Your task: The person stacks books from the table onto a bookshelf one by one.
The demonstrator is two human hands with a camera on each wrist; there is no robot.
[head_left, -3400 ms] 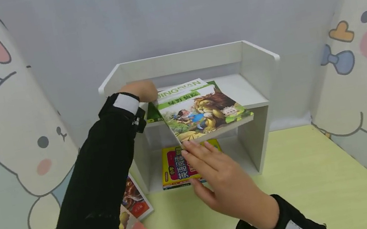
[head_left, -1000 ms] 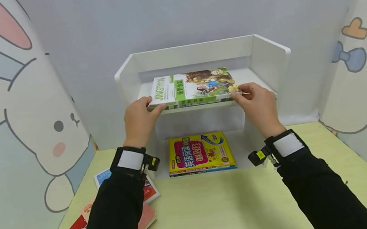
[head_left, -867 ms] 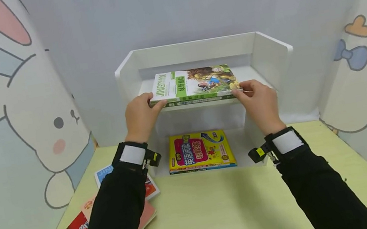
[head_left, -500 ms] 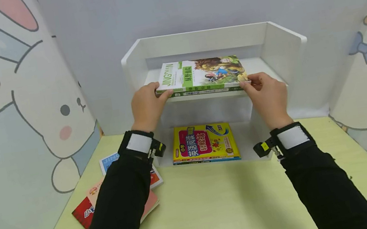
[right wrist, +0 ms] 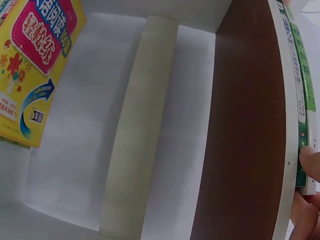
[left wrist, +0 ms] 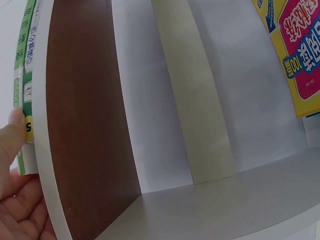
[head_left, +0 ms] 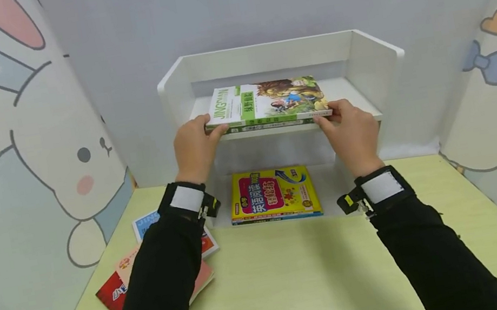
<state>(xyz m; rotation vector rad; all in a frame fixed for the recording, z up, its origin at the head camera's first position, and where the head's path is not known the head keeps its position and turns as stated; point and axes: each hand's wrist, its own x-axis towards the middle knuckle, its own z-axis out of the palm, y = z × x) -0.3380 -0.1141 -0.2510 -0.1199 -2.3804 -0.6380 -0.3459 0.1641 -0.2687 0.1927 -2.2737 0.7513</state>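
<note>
On the upper shelf of a small white bookshelf (head_left: 268, 55) lies a paperback book (head_left: 266, 102) with a lion on its cover, spine to the front. A second green-spined book (head_left: 268, 126) lies beneath it. My left hand (head_left: 195, 147) holds the left end of this pair, thumb against the spines. At the right end my right hand (head_left: 350, 132) grips the corner; in the right wrist view its thumb (right wrist: 311, 161) presses on the spines, near the shelf edge. In the left wrist view the left thumb (left wrist: 12, 136) touches the spines too.
In the lower compartment lies a yellow book (head_left: 272, 195) on top of a blue-edged one. Several books, including a red one (head_left: 114, 295) and a blue-and-white one (head_left: 143, 223), lie on the table (head_left: 290, 285) at left, partly behind my left sleeve.
Earlier the lion-cover book was tilted, in my left hand, with my right fingers against its edge. It now lies flat, turned spine-forward over the lower book, with both hands at its ends.
</note>
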